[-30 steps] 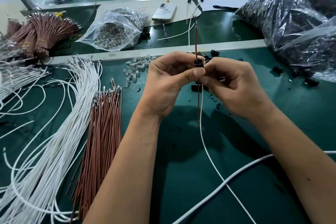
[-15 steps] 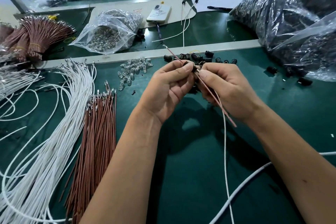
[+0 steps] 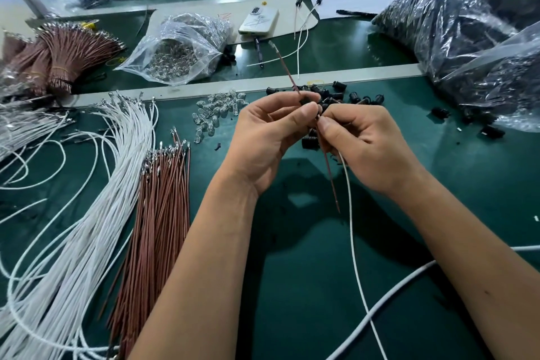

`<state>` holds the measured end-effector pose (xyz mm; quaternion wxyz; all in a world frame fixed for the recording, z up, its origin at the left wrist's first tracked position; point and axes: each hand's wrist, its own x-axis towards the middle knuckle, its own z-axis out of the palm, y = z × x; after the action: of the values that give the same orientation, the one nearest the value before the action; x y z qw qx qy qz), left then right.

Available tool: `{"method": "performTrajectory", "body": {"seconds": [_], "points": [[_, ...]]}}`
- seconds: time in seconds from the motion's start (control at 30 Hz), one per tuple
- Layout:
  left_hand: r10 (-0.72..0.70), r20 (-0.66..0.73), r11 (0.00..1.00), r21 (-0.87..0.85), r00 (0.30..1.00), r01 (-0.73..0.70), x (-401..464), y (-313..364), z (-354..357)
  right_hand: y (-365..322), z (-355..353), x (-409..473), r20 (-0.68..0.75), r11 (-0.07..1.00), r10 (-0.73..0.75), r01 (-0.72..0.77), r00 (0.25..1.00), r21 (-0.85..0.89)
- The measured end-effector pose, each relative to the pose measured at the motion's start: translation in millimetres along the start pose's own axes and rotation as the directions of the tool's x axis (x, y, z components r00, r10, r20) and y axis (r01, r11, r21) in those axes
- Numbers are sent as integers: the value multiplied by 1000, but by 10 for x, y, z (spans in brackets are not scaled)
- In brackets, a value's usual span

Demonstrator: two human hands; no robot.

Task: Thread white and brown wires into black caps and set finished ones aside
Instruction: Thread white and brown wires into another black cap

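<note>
My left hand point(image 3: 263, 131) pinches a small black cap point(image 3: 304, 101) between thumb and forefinger. A brown wire point(image 3: 330, 175) runs through the cap, its metal tip slanting up and away to the left. My right hand point(image 3: 359, 137) pinches that brown wire just below the cap, and a thin white wire point(image 3: 355, 242) hangs down from under it. Loose black caps point(image 3: 344, 96) lie in a heap just behind my fingers. Two finished caps with white wires point(image 3: 304, 23) lie farther back.
White wires point(image 3: 96, 184) and brown wires point(image 3: 163, 199) lie in bundles at the left. Clear bulbs point(image 3: 216, 114) are scattered beside a bag of them point(image 3: 181, 52). Large bags of black caps point(image 3: 467, 38) fill the right. A phone point(image 3: 258, 20) and tied brown bundles point(image 3: 67, 52) sit behind.
The brown wire stood upright, then tilted with its tip to the upper left. It now sits steeper and both hands have stayed together at the cap.
</note>
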<state>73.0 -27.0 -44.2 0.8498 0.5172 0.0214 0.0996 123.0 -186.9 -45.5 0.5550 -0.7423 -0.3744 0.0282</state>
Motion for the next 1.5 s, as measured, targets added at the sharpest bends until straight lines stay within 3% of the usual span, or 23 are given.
{"method": "performTrajectory", "body": {"seconds": [0.33,0.47,0.57,0.67,0.8,1.0,1.13,1.3,1.4,1.5], "points": [[-13,-87,1000,16,996,15,-16,33,56,34,-38,14,45,999,-6,9,999,-51],[35,-193,975,221,981,8,2,14,57,52,30,-4,-66,962,-70,50,995,-267],[109,-249,932,363,962,-12,15,-23,45,18,48,-2,-126,936,-151,100,981,-338],[41,-207,964,264,977,15,5,-32,75,15,77,-5,-89,937,-133,96,987,-336],[-14,-157,962,268,987,56,12,-15,42,55,64,5,-80,989,7,-19,997,-147],[-75,-110,974,206,991,96,-10,44,-23,53,39,-5,-86,997,69,-71,994,-16],[-27,-132,968,243,991,59,-23,54,-22,78,43,-6,-72,998,48,-50,996,-26],[82,-175,984,169,981,-52,-17,79,-30,138,30,-4,20,992,43,-40,999,-118],[161,-124,978,154,979,-141,-12,87,-52,148,47,-6,47,991,31,-24,998,-134],[228,-32,967,125,973,-222,-12,82,-49,145,42,0,-15,991,5,-7,1000,-137]]}}
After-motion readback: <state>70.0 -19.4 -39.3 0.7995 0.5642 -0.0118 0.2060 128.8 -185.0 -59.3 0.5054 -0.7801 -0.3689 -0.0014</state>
